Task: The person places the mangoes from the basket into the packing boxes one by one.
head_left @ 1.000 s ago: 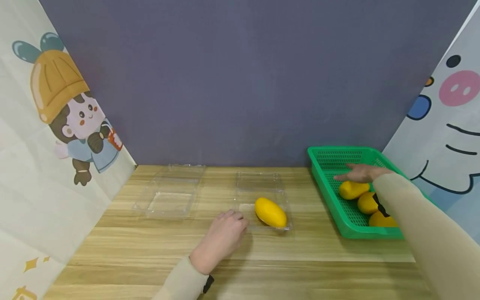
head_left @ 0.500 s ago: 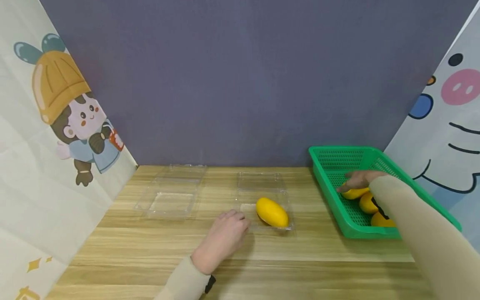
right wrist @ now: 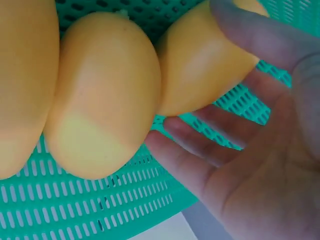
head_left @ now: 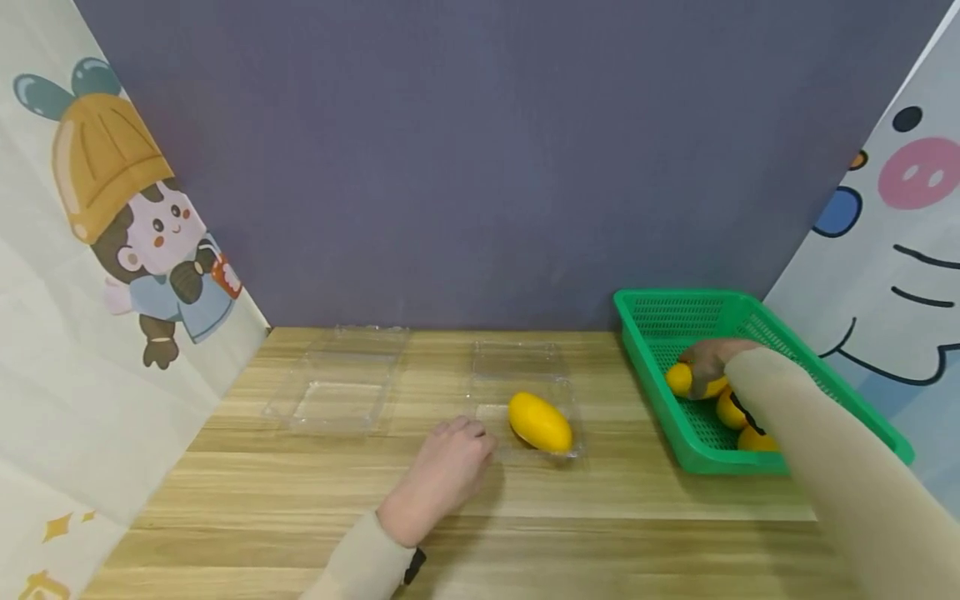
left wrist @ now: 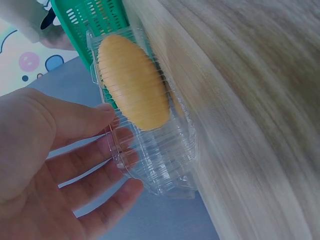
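My left hand (head_left: 444,468) pinches the near left rim of a clear plastic clamshell box (left wrist: 160,150) between thumb and fingers. The box stands with its lid folded back, and one yellow mango (head_left: 540,422) lies slanted inside it. Over at the right, my right hand (head_left: 708,358) reaches into the green basket (head_left: 693,460) and grips a mango (right wrist: 205,60); the right wrist view has the thumb over its top and the fingers curled beneath. Two more mangoes, a middle one (right wrist: 102,95) and an outer one (right wrist: 22,90), lie beside it, partly covered by my forearm in the head view.
A second clear clamshell box (head_left: 337,402), lid folded back, stands left on the wooden table (head_left: 247,500). A dark grey panel (head_left: 450,167) rises behind, with printed cartoon sheets at both sides.
My right hand has come down from over the basket's far mango, and its fingers have closed round it; that mango has shifted slightly left. The left hand keeps its place at the box.
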A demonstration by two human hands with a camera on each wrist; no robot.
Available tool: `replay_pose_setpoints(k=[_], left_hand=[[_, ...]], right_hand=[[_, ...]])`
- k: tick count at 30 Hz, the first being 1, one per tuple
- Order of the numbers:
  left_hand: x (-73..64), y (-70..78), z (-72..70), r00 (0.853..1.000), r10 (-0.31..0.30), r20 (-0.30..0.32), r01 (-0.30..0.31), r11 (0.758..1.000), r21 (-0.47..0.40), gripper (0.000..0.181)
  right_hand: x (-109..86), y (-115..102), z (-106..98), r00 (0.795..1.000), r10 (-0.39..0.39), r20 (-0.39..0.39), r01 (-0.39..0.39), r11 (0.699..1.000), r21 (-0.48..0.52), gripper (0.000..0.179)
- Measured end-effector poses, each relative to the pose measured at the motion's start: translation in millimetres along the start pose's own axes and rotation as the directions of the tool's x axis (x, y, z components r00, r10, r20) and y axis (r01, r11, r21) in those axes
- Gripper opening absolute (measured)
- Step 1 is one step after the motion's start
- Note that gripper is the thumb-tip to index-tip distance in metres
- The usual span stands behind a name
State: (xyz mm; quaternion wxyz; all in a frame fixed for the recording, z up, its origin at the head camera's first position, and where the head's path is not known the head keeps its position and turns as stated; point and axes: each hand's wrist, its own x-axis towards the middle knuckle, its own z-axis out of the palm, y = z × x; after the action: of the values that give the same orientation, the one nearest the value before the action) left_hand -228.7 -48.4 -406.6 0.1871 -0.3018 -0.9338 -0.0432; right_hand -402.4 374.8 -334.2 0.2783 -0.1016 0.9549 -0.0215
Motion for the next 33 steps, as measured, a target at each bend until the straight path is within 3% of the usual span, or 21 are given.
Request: replay_pose_setpoints(k=[17,33], left_hand=[[-0.5,-1.2,-0.8,1.0,-0.001,0.006,0.001,1.0,-0.004,0.012],[-1.5,-0.5,-2.1,1.0,0.003,0.0,-0.003,1.0,-0.008,0.01]], right_hand=[[7.2,-15.0,1.3,1.0,0.011,-0.023,-0.011,1.0,0.014,0.089],[7.3,-13.6,-0.8,0.985,-0.048,-0.168,0.049,0.999,-0.001,0.096]])
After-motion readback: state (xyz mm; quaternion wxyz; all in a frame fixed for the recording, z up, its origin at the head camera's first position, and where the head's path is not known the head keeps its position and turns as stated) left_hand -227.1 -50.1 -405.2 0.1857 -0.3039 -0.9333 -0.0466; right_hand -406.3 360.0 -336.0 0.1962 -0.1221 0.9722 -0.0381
